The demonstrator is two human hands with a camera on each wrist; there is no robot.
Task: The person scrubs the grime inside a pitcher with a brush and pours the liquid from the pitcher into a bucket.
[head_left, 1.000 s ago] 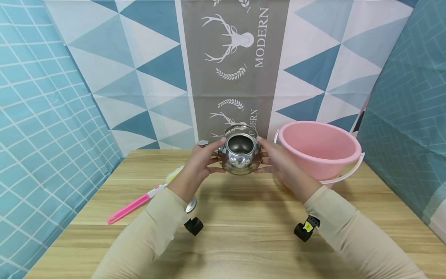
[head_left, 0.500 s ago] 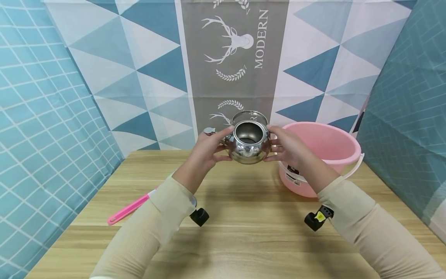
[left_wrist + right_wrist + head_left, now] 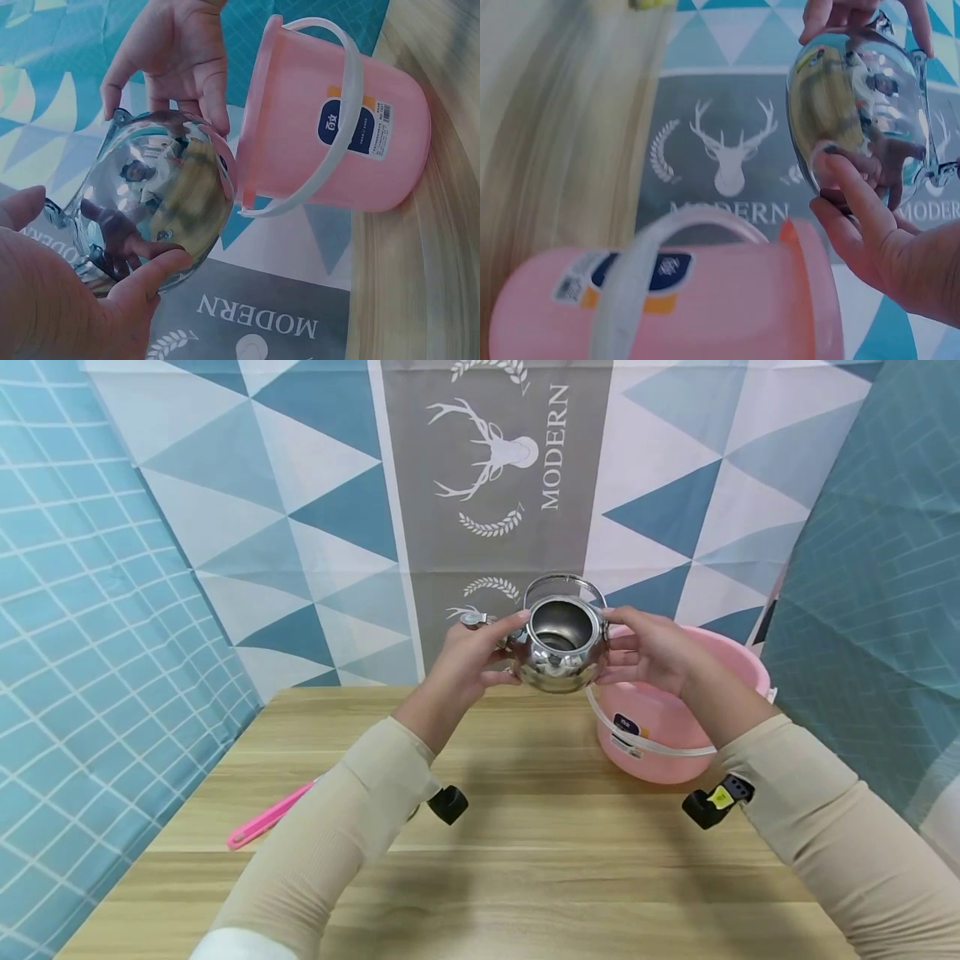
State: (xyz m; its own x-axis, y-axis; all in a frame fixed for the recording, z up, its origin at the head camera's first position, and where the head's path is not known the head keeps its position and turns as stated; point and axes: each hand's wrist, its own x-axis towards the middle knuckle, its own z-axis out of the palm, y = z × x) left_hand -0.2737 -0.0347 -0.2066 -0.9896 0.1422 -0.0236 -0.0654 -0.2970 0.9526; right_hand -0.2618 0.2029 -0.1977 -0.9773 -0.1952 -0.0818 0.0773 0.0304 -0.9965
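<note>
Between both hands a shiny metal teapot (image 3: pixel 558 656) is held up above the table, lidless, its round mouth tipped toward the head camera and its hoop handle (image 3: pixel 566 581) behind. My left hand (image 3: pixel 476 656) grips its spout side, thumb near the rim and fingers underneath. The right hand (image 3: pixel 648 652) grips the opposite side, thumb on the rim and fingers spread along the body. In the left wrist view the polished teapot (image 3: pixel 154 195) mirrors the surroundings. Behind and below the right hand stands a pink bucket (image 3: pixel 652 747) with a white handle; the right forearm covers part of it.
On the wooden table (image 3: pixel 480 893) at left lies a pink-handled brush (image 3: pixel 270 814), its head hidden by the left sleeve. Patterned cloth walls (image 3: pixel 495 527) close in the back and both sides.
Both hands have lifted the teapot and carried it rightward, closer to the pink bucket. The left forearm now covers more of the brush.
</note>
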